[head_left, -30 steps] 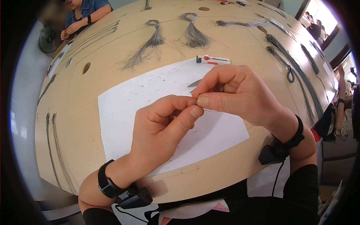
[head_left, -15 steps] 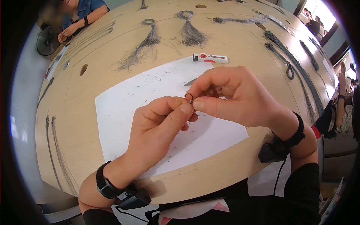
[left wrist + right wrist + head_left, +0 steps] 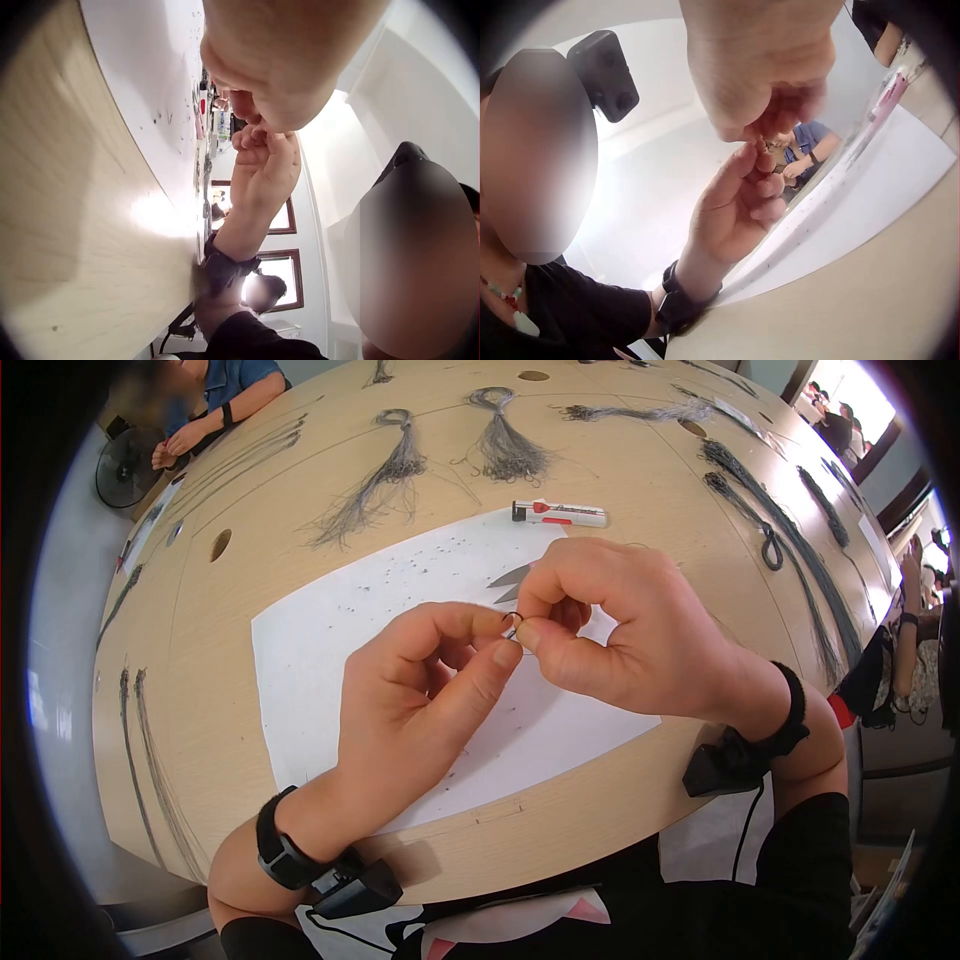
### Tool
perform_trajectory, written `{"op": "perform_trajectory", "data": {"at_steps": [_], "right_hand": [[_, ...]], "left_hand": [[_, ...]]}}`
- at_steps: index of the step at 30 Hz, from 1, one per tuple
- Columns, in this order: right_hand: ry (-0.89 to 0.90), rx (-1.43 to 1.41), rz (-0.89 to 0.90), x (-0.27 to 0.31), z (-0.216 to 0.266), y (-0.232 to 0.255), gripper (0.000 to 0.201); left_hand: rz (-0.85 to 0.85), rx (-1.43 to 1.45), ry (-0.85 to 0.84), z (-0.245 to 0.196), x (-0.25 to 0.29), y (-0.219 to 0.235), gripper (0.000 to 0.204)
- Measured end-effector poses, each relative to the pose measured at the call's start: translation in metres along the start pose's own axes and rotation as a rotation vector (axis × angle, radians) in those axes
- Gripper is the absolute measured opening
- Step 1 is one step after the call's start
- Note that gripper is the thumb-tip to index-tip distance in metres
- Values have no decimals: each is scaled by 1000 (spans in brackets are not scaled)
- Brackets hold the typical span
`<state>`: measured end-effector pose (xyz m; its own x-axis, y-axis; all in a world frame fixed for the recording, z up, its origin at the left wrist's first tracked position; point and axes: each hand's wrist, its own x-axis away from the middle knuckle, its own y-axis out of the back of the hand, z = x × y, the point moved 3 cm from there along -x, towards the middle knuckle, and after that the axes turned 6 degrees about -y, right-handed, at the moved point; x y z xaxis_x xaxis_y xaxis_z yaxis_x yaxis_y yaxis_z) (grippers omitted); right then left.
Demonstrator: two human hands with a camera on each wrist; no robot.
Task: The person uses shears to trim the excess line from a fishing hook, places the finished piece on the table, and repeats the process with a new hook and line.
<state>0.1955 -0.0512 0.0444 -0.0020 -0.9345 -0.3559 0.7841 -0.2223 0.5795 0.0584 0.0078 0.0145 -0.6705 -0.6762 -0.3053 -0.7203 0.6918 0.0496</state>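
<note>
- Wire (image 3: 511,626) is sitting between our two hands, above the paper (image 3: 330,650), its small dark loop just showing where the fingertips meet.
- We are pinching the wire with our left hand (image 3: 420,690), thumb and forefinger closed together on it, the other fingers curled under.
- We are pinching the same wire from the other side with our right hand (image 3: 625,625), thumb and forefinger pressed together on it; the two hands' fingertips are touching.
- Both hands are hovering off the table (image 3: 620,490), not resting on the paper.
- Small dark specks are lying scattered over the paper.
- Scissor blades (image 3: 512,582) are showing on the paper just beyond our right hand, partly hidden by it.
- A stripper (image 3: 558,513) with red and white body is lying on the table at the paper's far edge.
- Bundles (image 3: 505,445) of grey wire are lying farther out on the table, well apart from our hands.
- Wrist views are showing the hands meeting, but the wire itself is too small to make out there.
</note>
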Motion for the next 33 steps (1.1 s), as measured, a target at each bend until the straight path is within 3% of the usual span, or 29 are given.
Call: {"op": "perform_trajectory", "data": {"at_steps": [3,9,12,14,24,33], "right_hand": [[3,14,7,0,-1,-1,10],[17,33,21,2,-2,-5,10],[10,72,57,2,-1,-5,10],[94,98,38,1,-1,-4,10],[42,-23,1,1,0,-2,10],[53,84,44,3,-3,-8,12]], "left_hand": [[22,-143,-84,2,-1,4,4],[45,-157,-120,4,-1,6,3],[41,-103,-21,2,0,4,3],[46,-87,-22,2,0,4,3],[45,53,5,4,0,5,4],[47,-82,-44,7,1,4,4]]}}
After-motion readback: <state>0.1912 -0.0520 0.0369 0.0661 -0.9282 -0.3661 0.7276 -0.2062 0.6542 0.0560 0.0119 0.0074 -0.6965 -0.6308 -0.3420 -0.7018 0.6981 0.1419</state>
